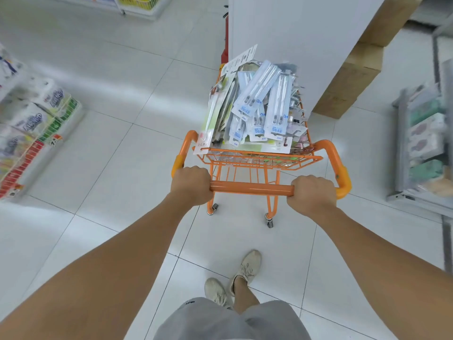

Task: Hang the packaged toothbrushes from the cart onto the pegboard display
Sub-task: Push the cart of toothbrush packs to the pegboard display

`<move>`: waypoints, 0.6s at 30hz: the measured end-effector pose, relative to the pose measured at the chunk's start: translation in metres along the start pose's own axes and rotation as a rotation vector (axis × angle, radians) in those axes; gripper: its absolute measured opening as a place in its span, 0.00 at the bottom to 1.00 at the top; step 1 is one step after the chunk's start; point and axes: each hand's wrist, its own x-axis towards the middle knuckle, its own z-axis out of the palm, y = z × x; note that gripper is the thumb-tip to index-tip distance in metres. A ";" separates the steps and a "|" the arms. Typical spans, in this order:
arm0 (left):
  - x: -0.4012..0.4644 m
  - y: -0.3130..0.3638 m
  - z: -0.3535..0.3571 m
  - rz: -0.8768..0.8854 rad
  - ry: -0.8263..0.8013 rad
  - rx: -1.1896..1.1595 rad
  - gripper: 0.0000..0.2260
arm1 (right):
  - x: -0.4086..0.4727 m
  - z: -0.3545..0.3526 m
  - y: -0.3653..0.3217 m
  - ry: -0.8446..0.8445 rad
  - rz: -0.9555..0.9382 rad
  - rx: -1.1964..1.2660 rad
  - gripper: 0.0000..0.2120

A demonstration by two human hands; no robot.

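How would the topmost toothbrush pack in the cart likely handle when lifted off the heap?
The topmost toothbrush pack is a thin flat card with a blister, so probably light and fairly stiff. Its glossy face may be slippery. It lies loose and tilted on the heap in the cart, so neighbours might slide.

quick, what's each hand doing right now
Left hand: grips the cart handle.
Right hand: grips the same handle.

Cardboard boxes (353, 77) line a white wall (294, 33) (tissue packs (36, 111) shelved left).
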 end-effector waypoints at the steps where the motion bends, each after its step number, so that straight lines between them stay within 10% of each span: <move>1: -0.006 -0.003 0.003 -0.010 0.000 -0.007 0.07 | -0.001 0.001 -0.004 0.009 -0.010 -0.009 0.07; 18: -0.100 -0.017 0.045 -0.379 -0.016 -0.196 0.12 | 0.021 -0.017 -0.048 0.056 -0.427 -0.116 0.05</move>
